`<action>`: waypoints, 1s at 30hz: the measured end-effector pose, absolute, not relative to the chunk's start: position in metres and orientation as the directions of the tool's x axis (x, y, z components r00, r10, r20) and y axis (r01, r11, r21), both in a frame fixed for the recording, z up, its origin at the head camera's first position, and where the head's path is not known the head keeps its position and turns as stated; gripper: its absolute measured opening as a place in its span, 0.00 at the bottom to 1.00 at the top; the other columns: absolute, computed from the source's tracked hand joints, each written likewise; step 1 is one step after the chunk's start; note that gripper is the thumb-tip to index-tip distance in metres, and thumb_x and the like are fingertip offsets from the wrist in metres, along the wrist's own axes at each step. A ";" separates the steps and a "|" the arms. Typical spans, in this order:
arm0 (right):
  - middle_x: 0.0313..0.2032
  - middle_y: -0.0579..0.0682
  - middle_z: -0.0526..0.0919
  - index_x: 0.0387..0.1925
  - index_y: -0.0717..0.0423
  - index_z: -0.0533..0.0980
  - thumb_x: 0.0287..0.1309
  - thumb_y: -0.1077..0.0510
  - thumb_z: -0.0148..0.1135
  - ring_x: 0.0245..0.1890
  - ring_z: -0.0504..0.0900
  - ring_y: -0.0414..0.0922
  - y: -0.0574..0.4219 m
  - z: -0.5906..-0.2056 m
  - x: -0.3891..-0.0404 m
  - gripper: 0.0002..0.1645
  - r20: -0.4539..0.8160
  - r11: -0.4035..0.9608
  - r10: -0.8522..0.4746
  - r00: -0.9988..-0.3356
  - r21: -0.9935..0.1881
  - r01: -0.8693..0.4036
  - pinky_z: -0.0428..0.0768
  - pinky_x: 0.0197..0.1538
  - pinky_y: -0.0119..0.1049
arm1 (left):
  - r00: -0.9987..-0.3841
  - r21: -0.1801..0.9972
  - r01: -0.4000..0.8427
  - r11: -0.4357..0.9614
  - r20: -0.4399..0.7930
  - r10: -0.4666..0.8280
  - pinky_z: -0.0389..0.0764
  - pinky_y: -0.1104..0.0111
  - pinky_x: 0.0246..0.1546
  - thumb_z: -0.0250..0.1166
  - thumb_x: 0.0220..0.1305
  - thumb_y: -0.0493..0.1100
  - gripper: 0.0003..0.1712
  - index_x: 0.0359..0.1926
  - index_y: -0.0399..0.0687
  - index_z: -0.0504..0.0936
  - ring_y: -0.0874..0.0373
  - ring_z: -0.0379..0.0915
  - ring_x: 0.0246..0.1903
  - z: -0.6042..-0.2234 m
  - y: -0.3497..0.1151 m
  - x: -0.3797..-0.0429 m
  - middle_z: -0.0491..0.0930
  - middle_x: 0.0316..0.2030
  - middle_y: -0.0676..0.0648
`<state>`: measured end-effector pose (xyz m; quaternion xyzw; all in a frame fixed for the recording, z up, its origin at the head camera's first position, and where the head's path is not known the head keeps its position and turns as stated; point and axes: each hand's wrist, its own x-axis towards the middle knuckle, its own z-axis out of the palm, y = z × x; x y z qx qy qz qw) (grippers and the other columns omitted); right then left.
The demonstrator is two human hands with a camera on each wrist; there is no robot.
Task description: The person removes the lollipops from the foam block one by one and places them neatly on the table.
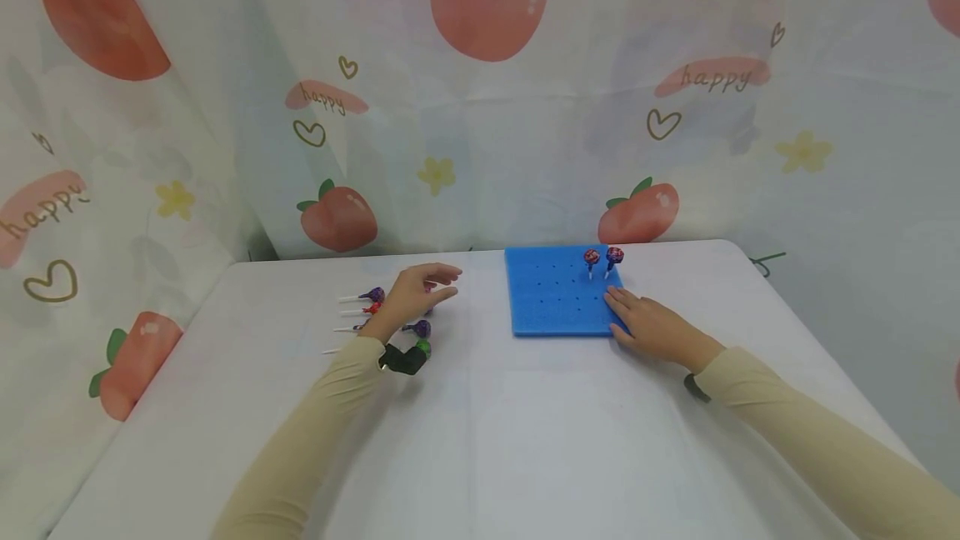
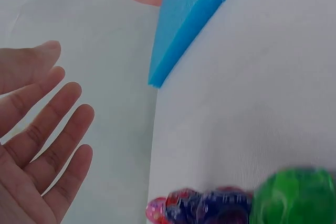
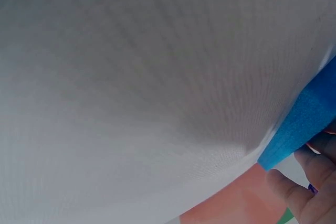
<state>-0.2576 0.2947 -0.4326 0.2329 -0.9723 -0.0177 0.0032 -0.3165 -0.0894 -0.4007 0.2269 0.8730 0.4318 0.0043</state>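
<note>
A blue foam board (image 1: 551,315) with rows of small holes lies on the table, and two wrapped lollipops (image 1: 592,257) stand in its far right corner. My right hand (image 1: 647,327) rests on the board's right edge, fingers extended over it. My left hand (image 1: 412,294) hovers above a group of lollipops on the left, holding nothing, its fingers spread in the left wrist view. Among them lie a purple lollipop (image 1: 417,328), a red one (image 1: 372,307) and a green one (image 2: 294,198); the hand and wrist hide part of the group.
The white table (image 1: 480,440) runs back to a hanging cloth (image 1: 480,132) printed with fruit and hearts. White lollipop sticks (image 1: 349,299) point left from the group. Bare tabletop lies between the lollipops and the board.
</note>
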 end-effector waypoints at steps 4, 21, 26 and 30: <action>0.64 0.69 0.64 0.63 0.72 0.62 0.63 0.52 0.53 0.65 0.63 0.64 0.295 -0.432 -0.256 0.34 -0.004 0.893 -0.449 -0.893 0.038 -0.449 0.68 0.62 0.58 | -0.886 0.749 0.417 0.515 0.209 0.414 0.76 0.57 0.56 0.64 0.61 0.41 0.18 0.52 0.43 0.80 0.51 0.77 0.51 -0.403 -0.077 -0.319 0.81 0.50 0.44; 0.64 0.69 0.64 0.63 0.71 0.62 0.63 0.52 0.53 0.65 0.64 0.64 0.294 -0.434 -0.258 0.35 0.001 0.897 -0.440 -0.898 0.030 -0.440 0.68 0.62 0.58 | -0.875 0.745 0.444 0.497 0.242 0.419 0.78 0.62 0.52 0.64 0.61 0.40 0.16 0.51 0.44 0.80 0.53 0.78 0.48 -0.412 -0.025 -0.333 0.82 0.48 0.45; 0.64 0.69 0.64 0.63 0.72 0.62 0.63 0.52 0.53 0.65 0.64 0.64 0.294 -0.433 -0.257 0.34 0.003 0.895 -0.445 -0.896 0.029 -0.444 0.68 0.62 0.58 | -0.874 0.746 0.429 0.509 0.201 0.442 0.77 0.63 0.55 0.63 0.62 0.41 0.17 0.52 0.43 0.79 0.54 0.77 0.50 -0.411 -0.009 -0.335 0.82 0.49 0.45; 0.64 0.69 0.64 0.63 0.72 0.62 0.63 0.52 0.53 0.65 0.64 0.64 0.294 -0.432 -0.257 0.34 0.004 0.895 -0.445 -0.896 0.025 -0.444 0.68 0.62 0.58 | -0.860 0.742 0.445 0.501 0.199 0.469 0.77 0.63 0.55 0.62 0.62 0.40 0.18 0.53 0.41 0.79 0.53 0.77 0.50 -0.411 0.003 -0.340 0.82 0.49 0.44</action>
